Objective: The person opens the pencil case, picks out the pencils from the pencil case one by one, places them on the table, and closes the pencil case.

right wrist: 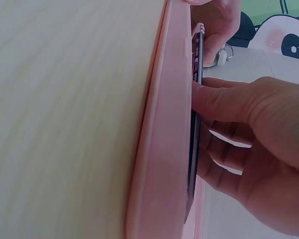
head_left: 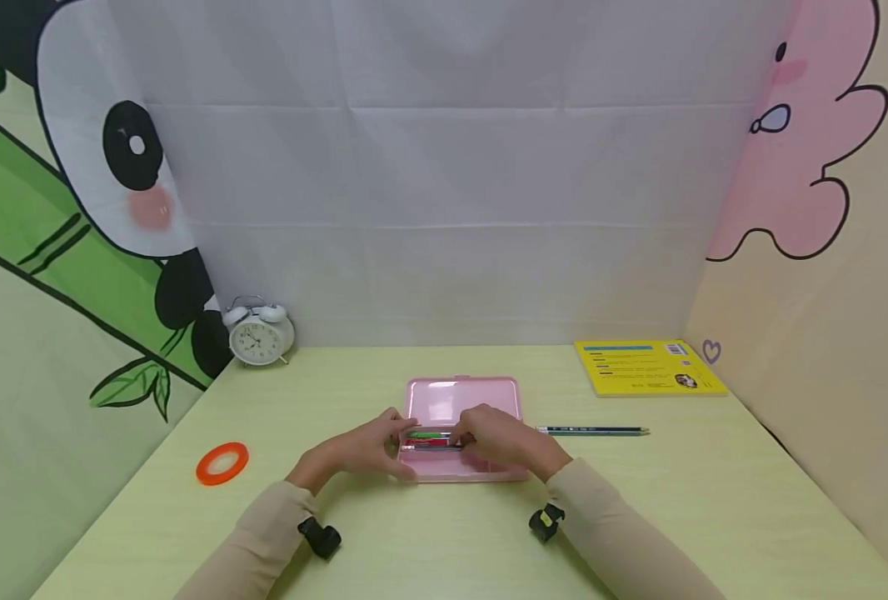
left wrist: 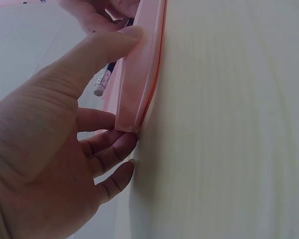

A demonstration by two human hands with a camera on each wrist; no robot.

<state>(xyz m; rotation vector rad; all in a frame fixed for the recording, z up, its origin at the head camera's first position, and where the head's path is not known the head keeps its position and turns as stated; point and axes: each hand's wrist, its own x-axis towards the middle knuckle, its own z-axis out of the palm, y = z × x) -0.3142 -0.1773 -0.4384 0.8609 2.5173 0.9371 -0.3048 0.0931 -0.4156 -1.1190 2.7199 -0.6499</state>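
Right hand [head_left: 500,437]: my thumb and fingers are curled in, pinching a slim dark pencil [right wrist: 194,134] along the front wall of a shallow pink plastic pencil case [head_left: 459,478]. Left hand [head_left: 369,446]: thumb on that front wall, fingers bent round the left end, gripping the case. Case sits on the pale wood-look table [head_left: 429,542] right between my hands, lid tipped back, glossy, see-through pink. Inside: a green pen [head_left: 429,434] and a red pen [head_left: 427,442], lying lengthwise. Step, I'd judge: handling pencils at the case; in or out, can't tell. Next move probably calls for a level pencil and a steady left grip. Further out: dark pencils [head_left: 594,431] right, orange ring [head_left: 204,468] left.
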